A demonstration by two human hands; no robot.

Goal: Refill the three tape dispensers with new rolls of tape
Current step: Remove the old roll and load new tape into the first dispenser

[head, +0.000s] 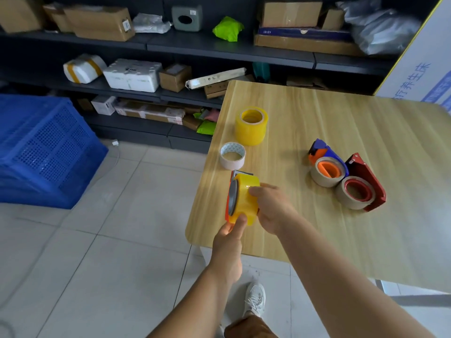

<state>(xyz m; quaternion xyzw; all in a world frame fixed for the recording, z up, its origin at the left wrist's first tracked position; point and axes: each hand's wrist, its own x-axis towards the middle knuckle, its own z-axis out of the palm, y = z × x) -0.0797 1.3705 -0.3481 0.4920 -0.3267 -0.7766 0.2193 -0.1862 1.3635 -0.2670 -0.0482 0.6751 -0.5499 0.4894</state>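
Note:
A yellow tape roll (245, 198) sits on an orange tape dispenser (228, 211) held at the left edge of the wooden table (317, 123). My left hand (230, 236) grips it from below with the thumb on the roll. My right hand (271, 208) grips the roll from the right. Two stacked yellow rolls (251, 129) stand further back. An empty white core (232, 156) lies between them and my hands. A blue and orange dispenser (325, 162) and a red dispenser (363, 191) lie to the right, each around a near-empty cardboard core.
Dark shelves (219, 52) with cardboard boxes and parcels run along the back. Blue plastic crates (46, 150) stand on the tiled floor at the left. A large white carton (424, 69) leans at the right behind the table.

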